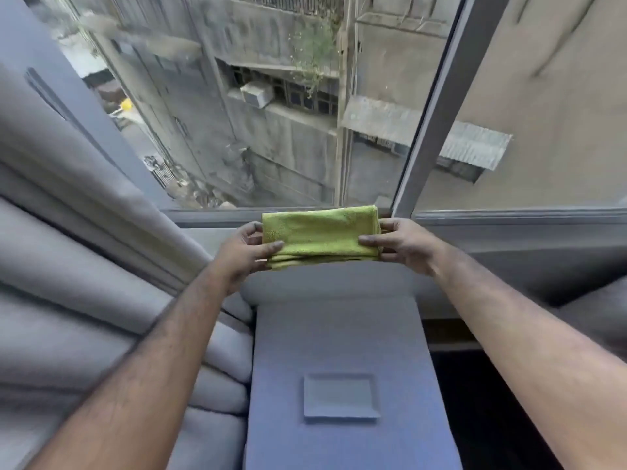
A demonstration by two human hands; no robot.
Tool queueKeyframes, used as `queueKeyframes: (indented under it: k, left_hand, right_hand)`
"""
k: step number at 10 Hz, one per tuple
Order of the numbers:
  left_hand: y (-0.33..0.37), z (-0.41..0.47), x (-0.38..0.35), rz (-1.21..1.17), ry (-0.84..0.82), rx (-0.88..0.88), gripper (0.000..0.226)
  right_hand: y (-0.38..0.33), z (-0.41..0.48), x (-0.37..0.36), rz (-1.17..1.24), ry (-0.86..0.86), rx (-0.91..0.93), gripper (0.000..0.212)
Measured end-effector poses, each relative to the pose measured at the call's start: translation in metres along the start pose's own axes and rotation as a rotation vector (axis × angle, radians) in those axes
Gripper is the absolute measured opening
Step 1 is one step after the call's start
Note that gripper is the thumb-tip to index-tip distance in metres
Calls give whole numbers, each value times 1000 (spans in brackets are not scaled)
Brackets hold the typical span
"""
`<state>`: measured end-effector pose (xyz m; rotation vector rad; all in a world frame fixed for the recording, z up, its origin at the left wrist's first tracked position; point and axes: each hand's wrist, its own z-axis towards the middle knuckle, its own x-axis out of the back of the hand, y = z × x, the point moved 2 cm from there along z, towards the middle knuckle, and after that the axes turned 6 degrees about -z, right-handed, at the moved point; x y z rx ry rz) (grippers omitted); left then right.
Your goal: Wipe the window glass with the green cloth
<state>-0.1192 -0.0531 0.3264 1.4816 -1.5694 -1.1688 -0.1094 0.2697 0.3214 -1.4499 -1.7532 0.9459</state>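
Head view. Folded green cloth (320,234) held flat between both hands, long axis running left to right, roughly level with the lower window frame (509,215) behind it. Left hand (242,254) pinching the left short end: thumb on top, fingers curled around the far edge and under. Right hand (402,244) pinching the right short end the same way, thumb laid across the top face. Both hands closed on the cloth, equally near it, one at each end; neither favoured by position for the wiping stroke.

Window glass (271,113) up and beyond the cloth, rising from the frame just past the fingertips. Cloth low against the bottom edge of the pane; touching the frame or only in front of it, hard to say. Judged from this: wiping probably not begun, cloth folded into a pad and not pressed flat on the glass. Likely call for the next move: release by one hand, lift forward and upward onto the pane.

Vertical bar (437,103) splitting the glass just right of the cloth; second pane (543,96) beyond it. Curtain (84,232) bunched at left, near the left forearm. Padded grey surface (339,351) below the arms, small square tray (341,396) on it.

Hidden or unclear: undersides of the fingers beneath the cloth, number of folds, dirt on the glass hard to separate from the grimy buildings outside. Top of the pane cut off.
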Motion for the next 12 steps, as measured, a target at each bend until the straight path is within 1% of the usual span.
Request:
queueKeyframes:
  k: [1, 3, 4, 5, 6, 7, 8, 9, 10, 11, 12]
  left_hand:
    - [-94, 1, 3, 55, 13, 124, 23]
    - [-269, -2, -1, 152, 33, 342, 23]
    - [-342, -3, -1, 247, 50, 393, 24]
    - [-410, -6, -2, 400, 48, 421, 23]
    - [-463, -8, -5, 540, 56, 457, 25]
    - [-499, -2, -8, 710, 68, 445, 26]
    - [-522, 3, -12, 868, 46, 421, 27]
    - [-526, 8, -20, 1079, 1, 362, 28]
    - [-515, 9, -27, 1198, -6, 340, 39]
    - [-482, 11, -25, 1207, 19, 275, 52]
    - [-430, 22, -24, 1289, -12, 101, 64]
  right_hand:
    - [99, 13, -5, -10, -2, -153, 41]
    - [278, 23, -22, -54, 34, -362, 43]
    - [353, 28, -32, -86, 88, -445, 42]
    - [416, 33, -42, -187, 156, -481, 37]
    - [462, 33, -50, -268, 200, -526, 38]
    - [493, 42, -55, -414, 207, -550, 33]
    - [511, 55, -61, -696, 172, -524, 29]
    - [514, 66, -67, -1065, 124, -529, 37]
    - [501, 69, -65, -1259, 90, -481, 42]
    - [461, 75, -52, -1393, 64, -309, 41]
    - [397, 85, -38, -1467, 86, -51, 46]
